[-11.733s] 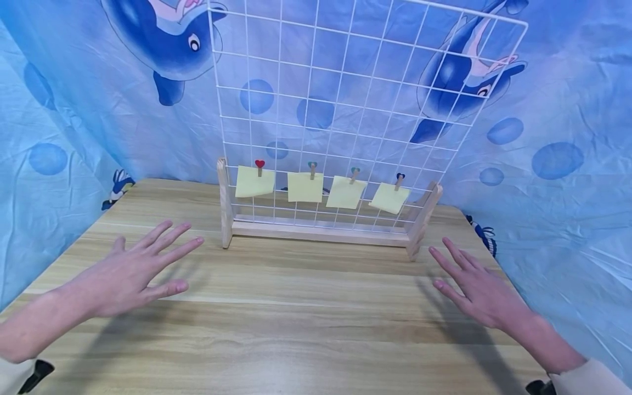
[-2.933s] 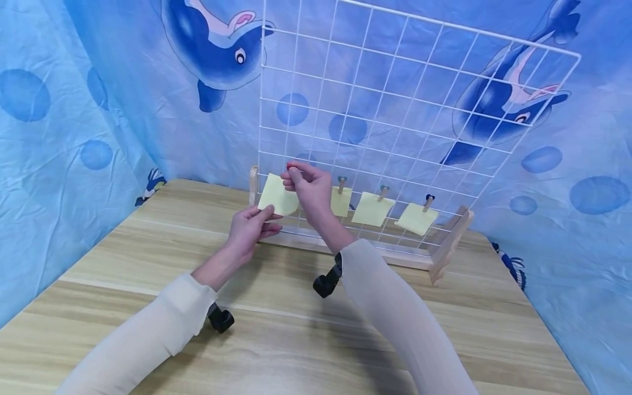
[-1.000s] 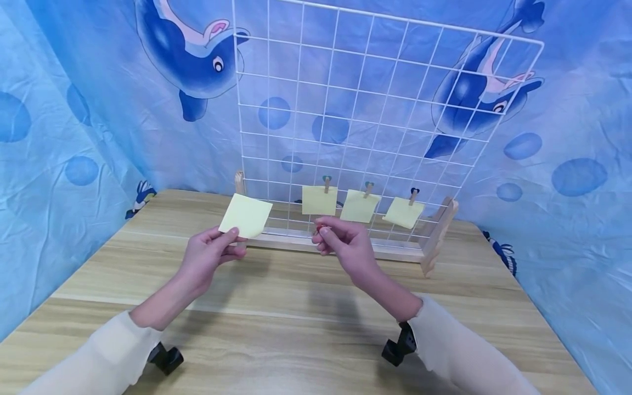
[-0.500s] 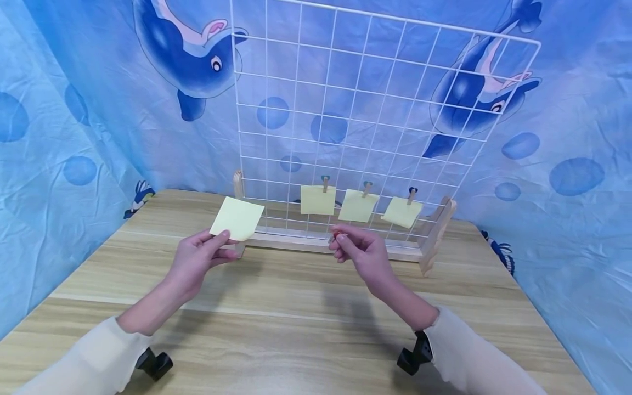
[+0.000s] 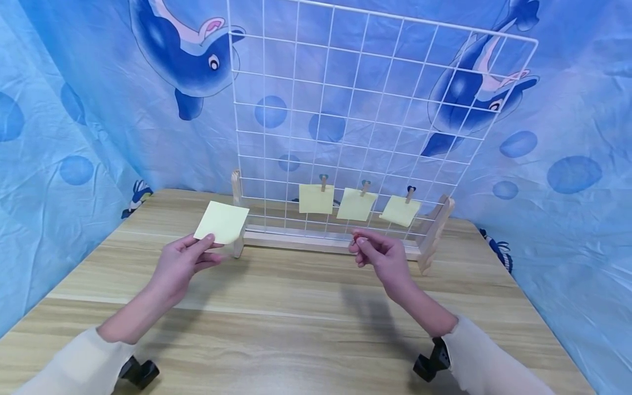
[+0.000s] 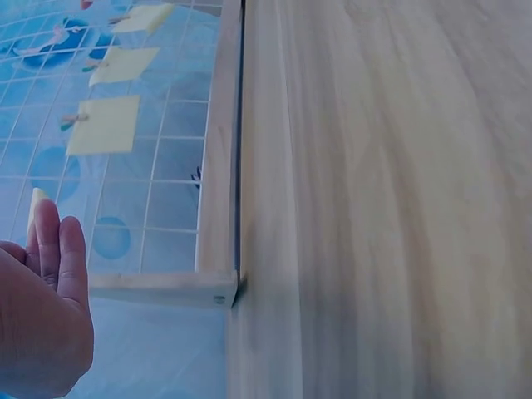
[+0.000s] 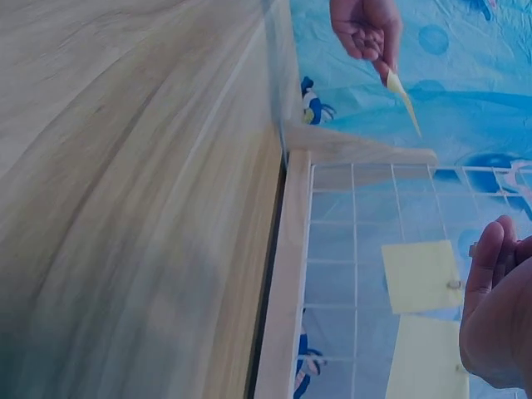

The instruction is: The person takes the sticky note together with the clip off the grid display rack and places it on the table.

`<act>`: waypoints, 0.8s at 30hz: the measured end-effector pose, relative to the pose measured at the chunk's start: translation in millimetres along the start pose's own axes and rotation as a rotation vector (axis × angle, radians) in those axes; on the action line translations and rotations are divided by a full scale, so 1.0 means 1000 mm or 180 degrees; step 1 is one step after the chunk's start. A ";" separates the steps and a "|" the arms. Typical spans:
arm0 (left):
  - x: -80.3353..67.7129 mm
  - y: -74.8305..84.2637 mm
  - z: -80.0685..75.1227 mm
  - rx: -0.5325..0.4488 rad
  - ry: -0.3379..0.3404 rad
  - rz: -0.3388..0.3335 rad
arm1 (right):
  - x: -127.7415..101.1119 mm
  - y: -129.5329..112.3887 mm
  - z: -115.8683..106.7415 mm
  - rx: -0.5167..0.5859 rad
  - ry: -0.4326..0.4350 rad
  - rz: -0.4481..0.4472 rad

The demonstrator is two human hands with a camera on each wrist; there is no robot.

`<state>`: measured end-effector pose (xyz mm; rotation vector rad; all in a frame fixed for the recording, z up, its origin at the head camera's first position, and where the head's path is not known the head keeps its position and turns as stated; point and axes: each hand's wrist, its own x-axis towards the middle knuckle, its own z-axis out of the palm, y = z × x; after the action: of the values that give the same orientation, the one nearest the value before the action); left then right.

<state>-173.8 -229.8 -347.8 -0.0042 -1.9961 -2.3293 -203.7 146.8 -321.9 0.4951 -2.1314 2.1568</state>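
Observation:
Between thumb and fingers my left hand [image 5: 180, 266] pinches a pale yellow sticky note [image 5: 222, 222] by its lower edge, held in front of the left post of the rack. My right hand [image 5: 387, 260] pinches a small clothespin [image 5: 356, 238] with a red top, mostly covered by the fingers, before the rack's lower right part. In the right wrist view the held note shows nearly edge-on below the left hand [image 7: 370, 29]. Behind the hands stands a white wire grid [image 5: 345, 104] in a wooden base [image 5: 296, 240].
Three yellow notes hang low on the grid by clothespins: a left note [image 5: 316, 198], a middle note [image 5: 356, 204] and a right note [image 5: 400, 211] with a curled edge. The wooden table [image 5: 296, 329] spreads before the rack. A blue dolphin-print curtain [image 5: 99, 109] surrounds it.
The leftmost note and its red-topped clothespin were on the grid; both are now in my hands. Over the last second the left hand moved left, the right hand right and slightly down.

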 end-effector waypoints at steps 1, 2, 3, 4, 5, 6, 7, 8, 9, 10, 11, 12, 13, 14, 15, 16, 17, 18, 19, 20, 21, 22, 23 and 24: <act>-0.001 0.000 -0.002 -0.0014 -0.0006 0.0003 | -0.001 0.001 -0.003 -0.0007 0.0015 0.0019; -0.001 -0.001 -0.004 -0.0035 -0.0008 0.0004 | -0.001 0.002 -0.006 -0.0022 0.0033 0.0034; -0.002 -0.001 -0.007 -0.0055 -0.0008 0.0006 | -0.002 0.003 -0.010 -0.0034 0.0044 0.0048; -0.002 -0.002 -0.010 -0.0064 -0.0009 0.0006 | -0.003 0.004 -0.013 -0.0040 0.0061 0.0060; -0.003 -0.002 -0.013 -0.0072 -0.0008 0.0003 | -0.004 0.004 -0.017 -0.0054 0.0076 0.0074; -0.004 -0.003 -0.015 -0.0079 -0.0003 0.0002 | -0.005 0.005 -0.021 -0.0061 0.0096 0.0080; -0.004 -0.004 -0.018 -0.0095 0.0003 0.0002 | -0.006 0.005 -0.024 -0.0056 0.0115 0.0092; -0.004 -0.004 -0.021 -0.0112 0.0011 0.0005 | -0.007 0.006 -0.028 -0.0060 0.0142 0.0111; -0.005 -0.005 -0.024 -0.0122 0.0018 0.0013 | -0.007 0.006 -0.032 -0.0056 0.0159 0.0131; -0.005 -0.005 -0.026 -0.0139 0.0022 0.0021 | -0.008 0.007 -0.035 -0.0068 0.0187 0.0147; -0.006 -0.005 -0.029 -0.0165 0.0027 0.0026 | -0.009 0.007 -0.038 -0.0077 0.0217 0.0168; -0.006 -0.005 -0.031 -0.0187 0.0030 0.0034 | -0.010 0.007 -0.042 -0.0084 0.0247 0.0185; -0.007 -0.005 -0.032 -0.0203 0.0033 0.0037 | -0.011 0.007 -0.044 -0.0105 0.0270 0.0204; -0.007 -0.005 -0.034 -0.0207 0.0035 0.0038 | -0.012 0.008 -0.047 -0.0129 0.0298 0.0224; -0.008 -0.004 -0.036 -0.0210 0.0037 0.0039 | -0.012 0.008 -0.050 -0.0164 0.0322 0.0233; -0.009 -0.004 -0.037 -0.0218 0.0040 0.0040 | -0.013 0.008 -0.052 -0.0206 0.0353 0.0247; -0.009 -0.003 -0.038 -0.0221 0.0042 0.0041 | -0.014 0.008 -0.055 -0.0236 0.0384 0.0272; -0.010 -0.003 -0.039 -0.0223 0.0042 0.0044 | -0.015 0.008 -0.057 -0.0263 0.0411 0.0293; -0.010 -0.003 -0.040 -0.0236 0.0043 0.0042 | -0.016 0.008 -0.059 -0.0298 0.0435 0.0316; -0.011 -0.003 -0.041 -0.0244 0.0045 0.0042 | -0.017 0.008 -0.061 -0.0317 0.0459 0.0340; -0.011 -0.003 -0.042 -0.0251 0.0047 0.0043 | -0.018 0.008 -0.064 -0.0331 0.0477 0.0355; -0.012 -0.003 -0.044 -0.0257 0.0050 0.0044 | -0.019 0.008 -0.066 -0.0327 0.0499 0.0372; -0.012 -0.003 -0.045 -0.0265 0.0056 0.0044 | -0.019 0.008 -0.068 -0.0312 0.0515 0.0378; -0.013 -0.003 -0.047 -0.0273 0.0062 0.0039 | -0.020 0.009 -0.071 -0.0289 0.0528 0.0370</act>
<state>-159.0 -274.7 -359.0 0.0014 -1.8805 -2.3960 -199.4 219.6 -334.8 0.1824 -2.2039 2.0640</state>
